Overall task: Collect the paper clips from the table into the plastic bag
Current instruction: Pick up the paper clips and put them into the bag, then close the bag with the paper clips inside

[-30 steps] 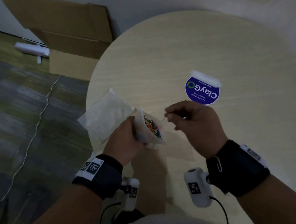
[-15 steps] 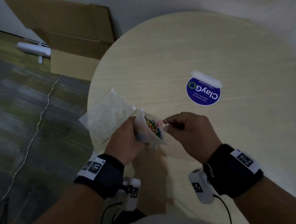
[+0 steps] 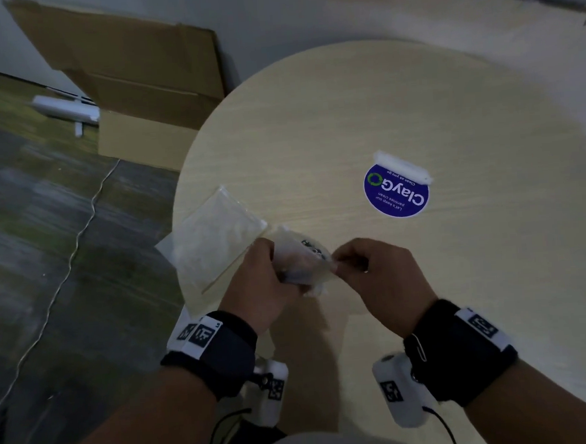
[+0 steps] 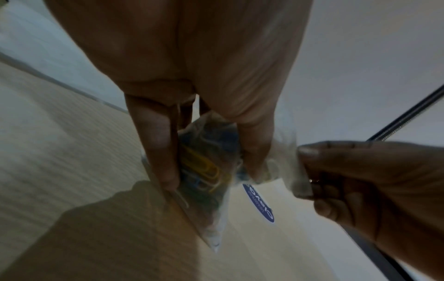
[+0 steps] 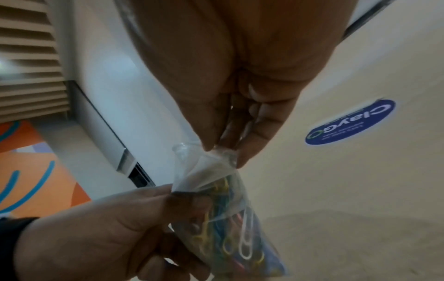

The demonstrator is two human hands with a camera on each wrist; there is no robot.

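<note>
A small clear plastic bag (image 3: 302, 260) (image 5: 225, 213) (image 4: 206, 171) is held over the near edge of the round table (image 3: 347, 122). Several coloured paper clips (image 5: 230, 237) (image 4: 206, 169) lie inside it. My left hand (image 3: 263, 285) (image 5: 100, 233) grips the bag's body, thumb on one side and fingers on the other. My right hand (image 3: 373, 271) (image 5: 225, 152) (image 4: 360, 180) pinches the bag's top edge between thumb and fingertips. One silver paper clip (image 3: 418, 346) is hooked on my right wristband. No loose clips show on the tabletop.
A second clear bag (image 3: 213, 237) with white contents lies flat at the table's left edge, just beyond my left hand. A round blue ClayGo sticker (image 3: 396, 195) is on the table further out. A cardboard box (image 3: 133, 94) and a cable lie on the floor to the left.
My right hand moved left to the bag's mouth with a clip and now pinches the bag's top edge. The mouth, earlier held wide, is now pulled narrower. The left hand kept its grip.
</note>
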